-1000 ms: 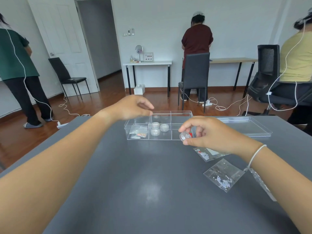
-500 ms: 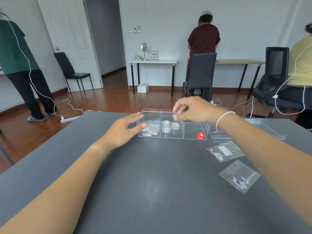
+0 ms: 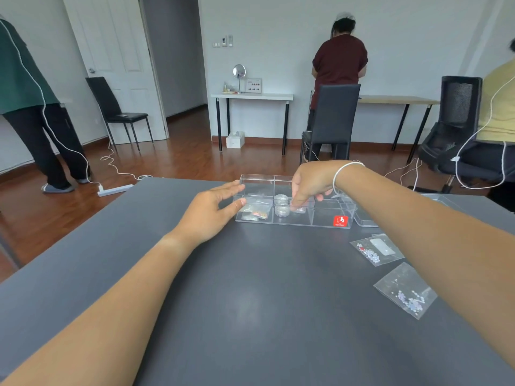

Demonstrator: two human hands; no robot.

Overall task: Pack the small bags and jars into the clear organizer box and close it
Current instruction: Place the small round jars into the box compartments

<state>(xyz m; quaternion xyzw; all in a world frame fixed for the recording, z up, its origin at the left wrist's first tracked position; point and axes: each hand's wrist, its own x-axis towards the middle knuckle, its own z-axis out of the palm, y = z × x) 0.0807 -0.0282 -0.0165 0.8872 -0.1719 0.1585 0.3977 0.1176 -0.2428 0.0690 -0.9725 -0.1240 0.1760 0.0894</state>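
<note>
The right hand (image 3: 309, 188) has dipped into the clear plastic organizer box (image 3: 292, 218), fingertips pinching a small round clear jar (image 3: 300, 209) in the middle slot. The left hand (image 3: 211, 215), fingers straight, steadies the box. Two small clear bags (image 3: 376, 250) wait on the grey worktop (image 3: 250, 302)

The near half of the grey surface (image 3: 250, 302) lay open between the forearms, while the clear organizer box (image 3: 295, 218) stood across the far middle, its lid (image 3: 365, 221) just right of it and two small bags (image 3: 376, 249) blocking the right side.
</note>
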